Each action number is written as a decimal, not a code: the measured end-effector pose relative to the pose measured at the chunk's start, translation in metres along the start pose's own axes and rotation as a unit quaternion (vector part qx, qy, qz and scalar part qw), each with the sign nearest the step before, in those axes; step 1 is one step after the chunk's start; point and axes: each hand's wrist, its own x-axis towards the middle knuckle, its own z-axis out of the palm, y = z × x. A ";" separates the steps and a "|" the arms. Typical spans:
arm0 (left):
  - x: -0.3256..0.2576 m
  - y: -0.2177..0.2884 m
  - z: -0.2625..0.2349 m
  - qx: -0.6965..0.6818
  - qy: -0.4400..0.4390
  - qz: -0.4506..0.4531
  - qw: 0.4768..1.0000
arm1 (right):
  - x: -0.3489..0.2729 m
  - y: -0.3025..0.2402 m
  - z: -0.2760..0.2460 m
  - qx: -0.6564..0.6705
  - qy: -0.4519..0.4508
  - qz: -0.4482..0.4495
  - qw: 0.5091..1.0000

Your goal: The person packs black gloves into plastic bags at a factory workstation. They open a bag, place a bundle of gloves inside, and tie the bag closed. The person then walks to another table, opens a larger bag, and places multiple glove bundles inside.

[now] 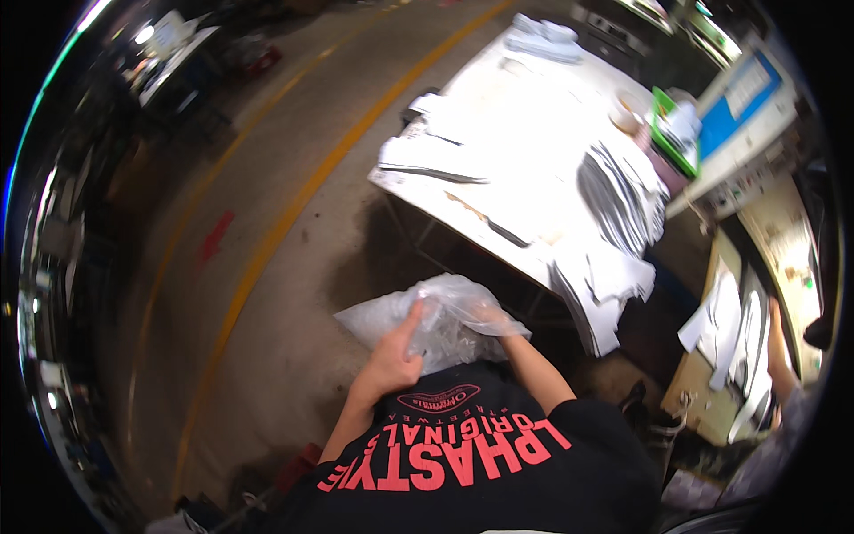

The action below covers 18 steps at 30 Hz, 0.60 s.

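Grips clear bag [378, 318] in left fingers [411, 320]; cannot tell closure of right fingers [488, 314]; risks tears between both from overstretching.

Across my black shirt [578, 476] ran two lines of bold coral-red lettering [433, 465], upside down from where I looked. Toward the hem came a line of smaller letters and an oval emblem [439, 398] with writing inside. A red arrow [216, 238] marked the floor [289, 347] to my left. I could read nothing else.
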 end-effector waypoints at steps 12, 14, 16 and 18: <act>-0.038 -0.077 -0.138 -0.006 0.082 0.066 0.994 | 0.194 -0.213 0.099 -0.042 -0.247 0.089 0.964; -0.048 -0.091 -0.164 -0.037 0.086 -0.007 0.996 | 0.221 -0.242 0.133 -0.039 -0.204 0.093 0.974; -0.065 -0.106 -0.196 -0.066 0.100 -0.079 0.990 | 0.244 -0.263 0.158 0.012 -0.172 0.098 0.980; -0.082 -0.119 -0.223 -0.032 0.192 -0.078 0.978 | 0.265 -0.279 0.177 0.109 -0.159 0.116 0.974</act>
